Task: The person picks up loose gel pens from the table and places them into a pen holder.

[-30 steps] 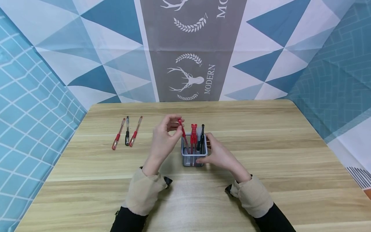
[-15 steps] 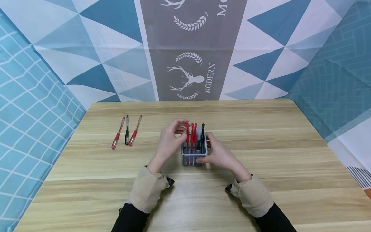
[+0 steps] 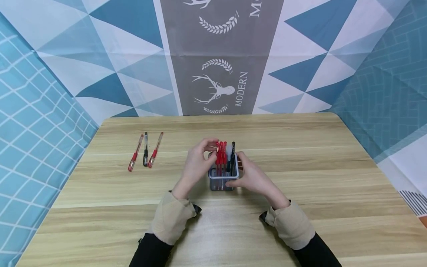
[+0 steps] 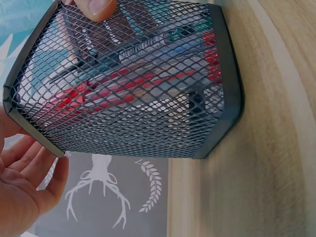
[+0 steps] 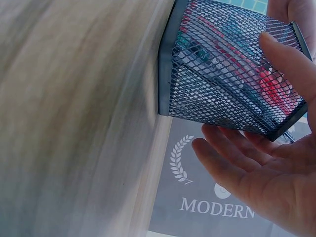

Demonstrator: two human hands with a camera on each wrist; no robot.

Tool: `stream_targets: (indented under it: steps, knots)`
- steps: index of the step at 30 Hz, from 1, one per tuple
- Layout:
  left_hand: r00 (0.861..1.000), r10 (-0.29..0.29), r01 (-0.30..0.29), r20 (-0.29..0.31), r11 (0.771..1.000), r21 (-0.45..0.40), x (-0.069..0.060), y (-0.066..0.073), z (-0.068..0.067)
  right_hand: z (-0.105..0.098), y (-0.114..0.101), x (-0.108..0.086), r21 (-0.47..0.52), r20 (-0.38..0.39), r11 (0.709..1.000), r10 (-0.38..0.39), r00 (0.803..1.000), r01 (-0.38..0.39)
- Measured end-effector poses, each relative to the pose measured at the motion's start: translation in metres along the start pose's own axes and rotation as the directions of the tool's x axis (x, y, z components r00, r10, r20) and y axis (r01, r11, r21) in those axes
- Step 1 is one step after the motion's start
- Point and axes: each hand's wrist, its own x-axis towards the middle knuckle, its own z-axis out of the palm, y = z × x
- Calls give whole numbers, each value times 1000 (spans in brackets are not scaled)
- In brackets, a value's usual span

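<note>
A dark wire-mesh pen holder stands upright on the table with several pens in it. My right hand grips its right side; the right wrist view shows the thumb on one mesh wall and the fingers against another. My left hand is at the left rim, thumb and fingers pinching the upper part of the leftmost red pen, whose lower part is inside the holder. Beside it stand more red pens and a black pen. In the left wrist view the mesh shows the pens inside, and the pinch itself is not visible.
On the table's left lie two red-gripped pens, one on the outside and one on the inside, with a black pen between them. Wood-grain table extends around the holder. Patterned cloth hangs behind it.
My left hand has moved right and brought the tilted red pen upright, close against the other red pens in the holder. The right hand has stayed on the holder.
</note>
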Motion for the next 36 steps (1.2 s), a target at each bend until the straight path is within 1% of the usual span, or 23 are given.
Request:
stream_targets:
  steps: [6,9,13,15,17,20,23,24,27,29,30,33,36]
  knots:
    - [999,-35,34,31,999,39,-1,0,0,0,-1,0,11,7,1000,12,1000,-12]
    - [996,-74,70,58,996,58,-1,1,0,-1,-2,0,18,11,1000,20,1000,-20]
    - [986,-136,130,92,989,74,-1,3,-1,-1,-2,0,13,12,1000,21,1000,-21]
    - [983,-154,145,103,986,87,-1,4,-1,-1,-2,0,7,10,1000,20,1000,-20]
    - [982,-158,148,107,985,91,-1,4,-1,-1,-1,0,-4,6,1000,17,1000,-17]
    - [981,-154,146,120,986,76,-1,3,-3,-1,-1,0,-10,3,1000,7,1000,-7]
    - [981,-142,138,130,990,43,0,-1,-8,-1,-1,-1,-12,2,1000,10,1000,-10]
    - [981,-147,143,129,989,35,1,-3,-11,-1,-2,-1,-15,2,1000,11,1000,-11]
    - [983,-162,159,86,986,42,3,-7,-24,-2,-3,-1,-29,-2,999,28,1000,-28]
    - [981,-186,183,48,981,66,4,-11,-34,-2,-3,-1,-40,-1,999,37,999,-37]
    - [980,-197,194,27,977,92,4,-12,-40,-2,-3,0,-41,1,998,40,999,-40]
    - [982,-189,189,-19,964,185,4,-19,-57,-2,-3,-1,-42,4,998,47,999,-47]
    - [984,-165,179,-71,934,309,0,-28,-72,-1,-4,-2,-45,6,998,54,999,-54]
